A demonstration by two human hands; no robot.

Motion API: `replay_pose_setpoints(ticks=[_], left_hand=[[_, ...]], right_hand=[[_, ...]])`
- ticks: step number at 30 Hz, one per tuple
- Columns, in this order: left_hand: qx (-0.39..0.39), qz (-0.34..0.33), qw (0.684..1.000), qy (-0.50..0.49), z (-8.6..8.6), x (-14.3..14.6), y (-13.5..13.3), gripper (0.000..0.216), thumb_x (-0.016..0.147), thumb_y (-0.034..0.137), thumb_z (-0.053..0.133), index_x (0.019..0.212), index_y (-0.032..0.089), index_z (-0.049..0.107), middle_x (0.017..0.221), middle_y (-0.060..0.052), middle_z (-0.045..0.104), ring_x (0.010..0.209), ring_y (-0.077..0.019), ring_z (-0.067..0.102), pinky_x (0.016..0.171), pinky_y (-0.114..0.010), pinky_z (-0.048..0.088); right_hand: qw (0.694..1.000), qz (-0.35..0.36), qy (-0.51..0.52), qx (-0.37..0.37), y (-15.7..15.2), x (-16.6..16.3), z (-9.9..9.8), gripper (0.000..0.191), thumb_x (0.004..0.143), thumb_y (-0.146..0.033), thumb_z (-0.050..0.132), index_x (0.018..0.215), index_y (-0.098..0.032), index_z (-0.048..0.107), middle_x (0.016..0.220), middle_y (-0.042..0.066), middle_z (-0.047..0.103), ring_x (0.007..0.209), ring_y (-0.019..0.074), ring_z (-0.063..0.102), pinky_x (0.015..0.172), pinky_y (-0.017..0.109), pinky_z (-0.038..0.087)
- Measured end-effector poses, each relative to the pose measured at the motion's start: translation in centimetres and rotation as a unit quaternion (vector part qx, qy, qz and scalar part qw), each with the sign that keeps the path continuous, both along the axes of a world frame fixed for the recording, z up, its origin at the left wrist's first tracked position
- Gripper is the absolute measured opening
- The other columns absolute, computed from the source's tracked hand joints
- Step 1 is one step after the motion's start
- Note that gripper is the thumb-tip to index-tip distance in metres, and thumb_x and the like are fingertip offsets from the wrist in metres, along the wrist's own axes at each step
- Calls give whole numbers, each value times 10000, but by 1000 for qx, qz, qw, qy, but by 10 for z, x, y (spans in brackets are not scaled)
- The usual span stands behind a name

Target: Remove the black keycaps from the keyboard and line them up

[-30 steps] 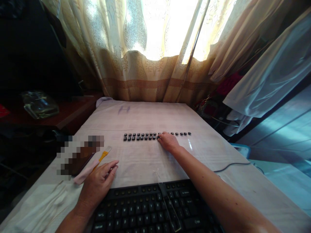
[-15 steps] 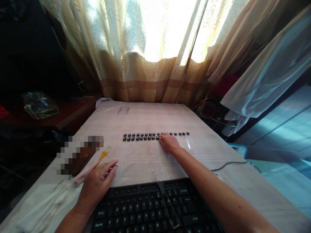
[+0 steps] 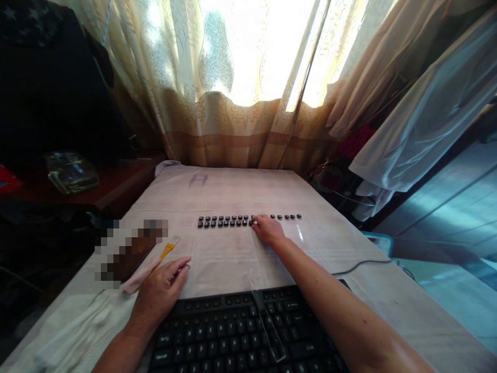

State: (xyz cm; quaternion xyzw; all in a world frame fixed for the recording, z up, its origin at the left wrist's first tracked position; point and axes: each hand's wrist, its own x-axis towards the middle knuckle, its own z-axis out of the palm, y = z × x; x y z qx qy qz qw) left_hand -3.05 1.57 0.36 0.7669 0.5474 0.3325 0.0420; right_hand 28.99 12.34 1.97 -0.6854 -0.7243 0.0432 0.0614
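Note:
Two rows of small black keycaps point(image 3: 220, 224) lie across the white cloth. My right hand point(image 3: 268, 229) is at the right end of the nearer row, its fingertips pinched on a keycap point(image 3: 251, 223) there and covering part of the farther row. Resting beside the keyboard's upper left corner, my left hand point(image 3: 162, 284) holds nothing, and its fingers are loosely stretched out. The black keyboard point(image 3: 209, 339) lies closest to me, with several bare spots along its upper rows. On top of it rests a wire keycap puller point(image 3: 267, 321), its thin tips pointing away from me.
Left of my left hand lie a yellow-handled brush point(image 3: 167, 250), a pink cloth point(image 3: 142, 274), a partly blurred dark brown object point(image 3: 135, 254) and a white cloth point(image 3: 77, 324). A dark cable point(image 3: 363, 263) runs across the right side. A glass jar point(image 3: 72, 173) stands on the left cabinet.
My right fingertips have shifted slightly and close around the end keycap of the nearer row. My left hand stays in place. The camera view has tilted a little.

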Motion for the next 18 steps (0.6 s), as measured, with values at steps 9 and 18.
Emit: replay_pose_setpoints(ticks=[9, 18], left_hand=[[-20, 7, 1000, -5, 2, 0, 0, 363, 890, 437, 476, 999, 222, 748, 950, -45, 790, 890, -226, 749, 828, -314, 597], [-47, 17, 999, -18, 0, 0, 1, 369, 866, 448, 477, 1002, 243, 751, 969, -37, 788, 914, -233, 738, 862, -329, 584]], right_hand=[[1000, 9, 0, -1, 1, 0, 1, 319, 962, -308, 481, 1236, -272, 640, 1249, 76, 656, 1073, 224, 643, 870, 304, 466], [999, 53, 4, 8, -20, 0, 15, 336, 959, -218, 460, 1252, -213, 627, 1214, 104, 675, 1055, 235, 653, 881, 332, 472]])
